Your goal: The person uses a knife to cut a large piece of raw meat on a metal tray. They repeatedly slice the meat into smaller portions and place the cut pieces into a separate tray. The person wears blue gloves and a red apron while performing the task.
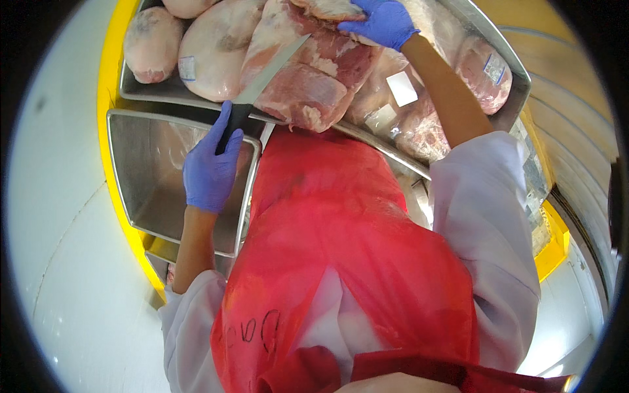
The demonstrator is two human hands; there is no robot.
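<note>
My left hand (211, 171), in a blue glove, is closed round the black handle of a knife (272, 71). The long pale blade points away and to the right, lying over a large slab of raw meat (300, 97). At the far side my right hand (385, 25), also blue-gloved, grips the edge of a raised, pale fatty part of the meat (331, 9). Its fingertips are partly hidden against the meat. The blade tip is short of the right hand, apart from it. The slab's near end hangs over the tray's front edge.
A large steel tray (160, 95) holds the meat, with several plastic-wrapped cuts (219, 49) to the left and more wrapped meat (485, 75) to the right. A deep steel pan (164, 170) stands near left, inside a yellow frame (108, 78). My red apron (327, 183) nearly touches the tray.
</note>
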